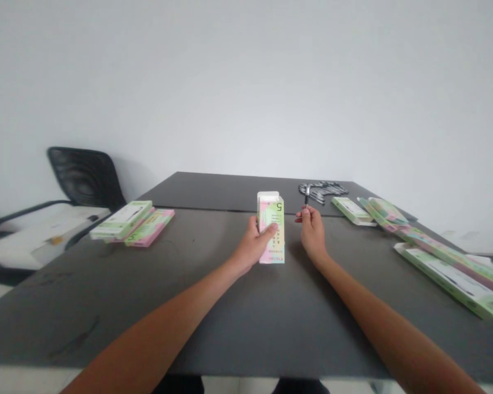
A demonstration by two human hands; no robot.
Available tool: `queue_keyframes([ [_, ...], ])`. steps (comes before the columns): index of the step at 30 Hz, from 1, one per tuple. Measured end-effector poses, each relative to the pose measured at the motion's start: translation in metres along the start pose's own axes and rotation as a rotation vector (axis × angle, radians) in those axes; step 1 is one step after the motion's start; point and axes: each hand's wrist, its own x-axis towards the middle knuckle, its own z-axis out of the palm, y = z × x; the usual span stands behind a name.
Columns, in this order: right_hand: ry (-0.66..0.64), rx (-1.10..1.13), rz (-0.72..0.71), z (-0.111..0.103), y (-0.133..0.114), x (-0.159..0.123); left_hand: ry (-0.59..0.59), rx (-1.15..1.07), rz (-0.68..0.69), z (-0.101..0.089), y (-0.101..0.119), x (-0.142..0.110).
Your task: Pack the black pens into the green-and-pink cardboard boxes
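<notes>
My left hand (255, 243) is closed around a small pink and green pen box (272, 216), held upright over the table with its white top flap raised. The printed figure 5 on it appears upside down. To the right of the box, my right hand (312, 230) pinches a black and silver pen (307, 195) that points upward. The hand and the box are apart. Beyond the right hand, several similar pens (322, 190) lie in a loose pile on the far part of the table.
Several pen boxes (125, 216) are stacked at the left of the dark table (213, 350). More boxes (456, 279) lie along the right side, with one smaller-looking box (353, 210) near the pens. A black mesh chair (84, 175) stands past the left edge; a white wall rises behind.
</notes>
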Motion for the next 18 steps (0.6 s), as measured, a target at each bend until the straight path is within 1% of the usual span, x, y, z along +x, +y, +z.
queue_keyframes([
  [3, -0.016, 0.149, -0.001, -0.005, -0.027, 0.004, -0.086, -0.007, 0.067, 0.002, 0.001, -0.002],
  [6, -0.053, 0.273, -0.025, -0.018, -0.068, -0.001, -0.112, 0.082, 0.134, 0.006, -0.001, -0.008],
  [8, -0.086, 0.401, -0.083, -0.027, -0.097, -0.009, -0.13, 0.149, 0.134, 0.009, -0.001, -0.014],
  [11, -0.057, 0.385, -0.216, -0.035, -0.129, -0.024, -0.158, 0.232, 0.123, 0.014, 0.002, -0.024],
  [12, -0.066, 0.376, -0.246, -0.035, -0.135, -0.029, -0.159, 0.254, 0.124, 0.016, 0.003, -0.026],
  [14, -0.126, 0.38, -0.278, -0.034, -0.14, -0.038, -0.163, 0.281, 0.129, 0.019, 0.006, -0.031],
  [16, -0.193, 0.406, -0.285, -0.032, -0.139, -0.044, -0.168, 0.279, 0.138, 0.021, 0.007, -0.034],
  [18, -0.221, 0.423, -0.283, -0.031, -0.136, -0.047, -0.182, 0.255, 0.148, 0.022, 0.007, -0.036],
])
